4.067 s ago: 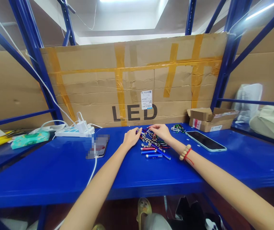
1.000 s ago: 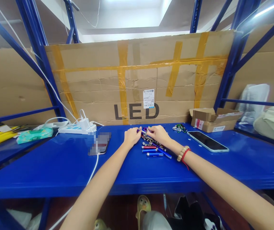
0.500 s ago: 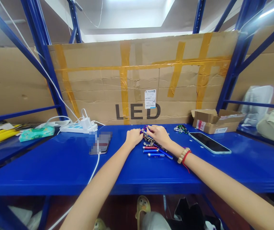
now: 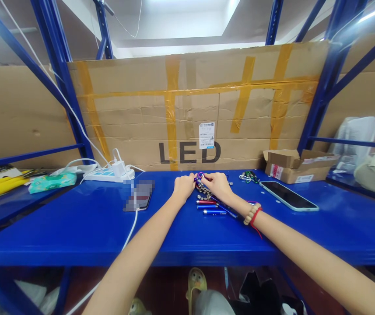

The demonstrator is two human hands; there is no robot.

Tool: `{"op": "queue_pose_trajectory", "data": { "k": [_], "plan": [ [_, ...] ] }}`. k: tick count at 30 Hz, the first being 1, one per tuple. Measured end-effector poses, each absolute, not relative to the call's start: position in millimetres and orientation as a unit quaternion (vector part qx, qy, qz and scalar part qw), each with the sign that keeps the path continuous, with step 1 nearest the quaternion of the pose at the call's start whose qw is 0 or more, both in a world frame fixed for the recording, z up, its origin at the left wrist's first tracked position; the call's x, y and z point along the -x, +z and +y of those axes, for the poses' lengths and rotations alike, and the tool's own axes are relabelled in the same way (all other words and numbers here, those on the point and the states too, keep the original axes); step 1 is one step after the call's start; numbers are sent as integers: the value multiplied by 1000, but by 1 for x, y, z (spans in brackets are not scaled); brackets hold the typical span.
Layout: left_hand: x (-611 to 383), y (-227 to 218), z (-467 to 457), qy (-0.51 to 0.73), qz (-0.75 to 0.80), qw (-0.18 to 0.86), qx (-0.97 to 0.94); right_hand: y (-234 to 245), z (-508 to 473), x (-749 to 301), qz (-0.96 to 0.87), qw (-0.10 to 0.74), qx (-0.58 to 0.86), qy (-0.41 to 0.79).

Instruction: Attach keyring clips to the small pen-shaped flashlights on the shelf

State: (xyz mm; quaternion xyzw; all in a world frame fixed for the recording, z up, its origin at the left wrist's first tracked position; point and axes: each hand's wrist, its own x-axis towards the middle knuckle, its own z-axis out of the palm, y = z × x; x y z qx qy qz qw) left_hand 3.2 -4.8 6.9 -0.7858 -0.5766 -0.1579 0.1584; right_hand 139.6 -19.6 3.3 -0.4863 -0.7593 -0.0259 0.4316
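My left hand (image 4: 184, 186) is closed, its fingertips pinching one end of a small purple-blue metal piece with a loop (image 4: 201, 175). My right hand (image 4: 219, 187), also closed, grips the piece from the other side; fingers cover most of it, so its kind is unclear. Just below lies a pile of small silver button cells (image 4: 204, 197). In front of them rest slim metal tubes like penlights: a red tube (image 4: 206, 202), a blue tube (image 4: 207, 207) and a nearer blue tube (image 4: 215, 212). Another blue tube lies slanted, partly under my right wrist.
A phone in a pale case (image 4: 289, 195) and several carabiners (image 4: 249, 176) lie to the right, before an open cardboard box (image 4: 300, 166). Leftward are another phone (image 4: 144, 195), a white cable (image 4: 131, 232) and a power strip (image 4: 108, 174). A large cardboard sheet (image 4: 134, 118) stands behind.
Both hands stay together over the pile with only slight finger movement. The purple loop shows more clearly between the fingertips now. The whole view has shifted a little.
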Motion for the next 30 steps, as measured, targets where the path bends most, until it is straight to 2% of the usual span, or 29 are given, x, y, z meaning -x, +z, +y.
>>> {"op": "queue_pose_trajectory", "data": {
  "k": [11,30],
  "plan": [
    [-3,6,-4,-152,-563,184,791,3,-20,-135,-741,463,485,38],
    [-5,-4,5,-174,-562,214,780,2,-17,-134,-725,430,530,93]
  ]
}}
